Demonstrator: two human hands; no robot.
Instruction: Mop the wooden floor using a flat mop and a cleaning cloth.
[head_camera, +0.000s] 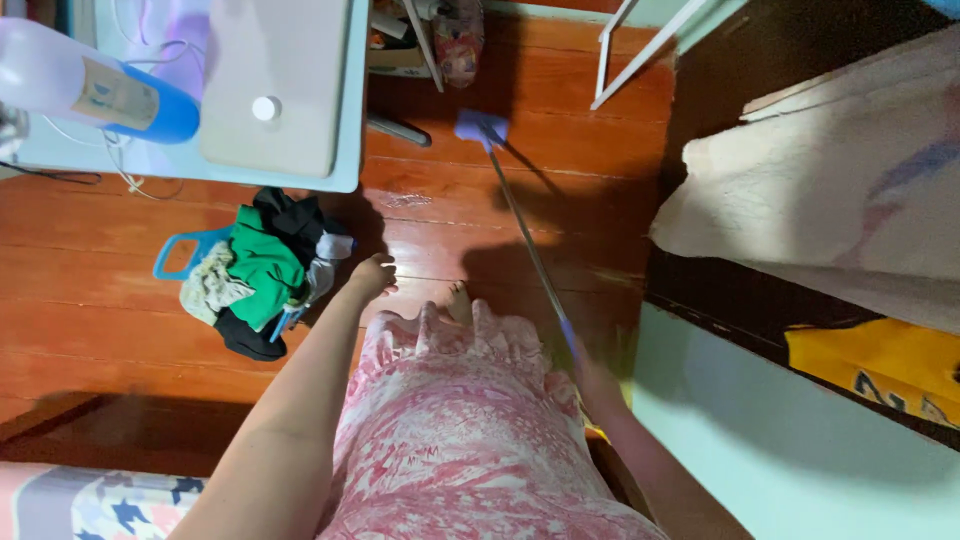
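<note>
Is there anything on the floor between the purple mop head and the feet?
Nothing visible. The right hand holds the mop handle, and the floor from the mop head back to the foot is bare wood. The pile of clothes lies off to the left, beside the left hand.

right hand (590, 380): blurred, half behind the pink dress (470, 440); its grip on the mop handle (530, 250) cannot be made out.
mop handle: lower end lost in blur.
blue basket (185, 255): mostly buried under a heap of clothes (260, 275).
feet: only a few toes (458, 295) show past the hem.
yellow cloth (880, 365): cut off at the right edge.
</note>
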